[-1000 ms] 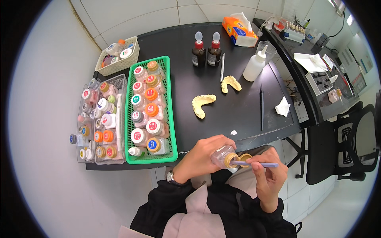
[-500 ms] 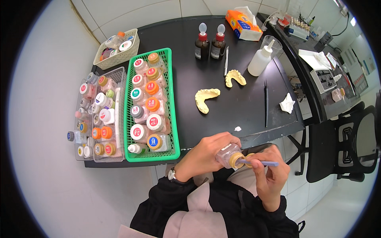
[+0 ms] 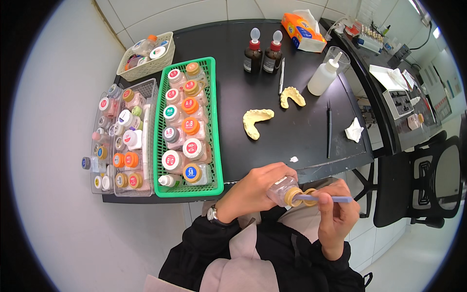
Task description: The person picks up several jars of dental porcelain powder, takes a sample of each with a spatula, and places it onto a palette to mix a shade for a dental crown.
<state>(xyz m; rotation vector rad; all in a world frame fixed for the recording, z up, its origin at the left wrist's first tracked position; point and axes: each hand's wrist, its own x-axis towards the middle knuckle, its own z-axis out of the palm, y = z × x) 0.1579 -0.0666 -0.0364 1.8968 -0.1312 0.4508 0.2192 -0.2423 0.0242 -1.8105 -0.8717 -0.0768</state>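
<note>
My left hand point(image 3: 253, 190) is wrapped around a small clear jar point(image 3: 281, 191) with pinkish contents, its gold-rimmed mouth tilted to the right. My right hand point(image 3: 339, 219) grips a lilac flat stick point(image 3: 343, 199) whose far end is at or in the jar's mouth. A gold cap point(image 3: 310, 202) sits open just beside the mouth, under the stick; whether my right fingers hold it I cannot tell. Beyond my hands, two cream dental casts point(image 3: 258, 117) point(image 3: 293, 97) lie on the black table point(image 3: 233, 160), with a dark slim tool point(image 3: 329, 131) to their right.
A green basket of jars point(image 3: 213, 82), two clear trays point(image 3: 146, 87) and a cream basket point(image 3: 124, 73) stand left. Behind are brown bottles point(image 3: 251, 63), a white squeeze bottle point(image 3: 321, 78), tissue box point(image 3: 302, 34). Crumpled tissue point(image 3: 354, 131) lies right. A black chair point(image 3: 394, 185) stands beside a second bench.
Both hands, the jar and the stick have shifted slightly to the right in the picture. The table and its items also sit slightly differently, as the view has moved a little.
</note>
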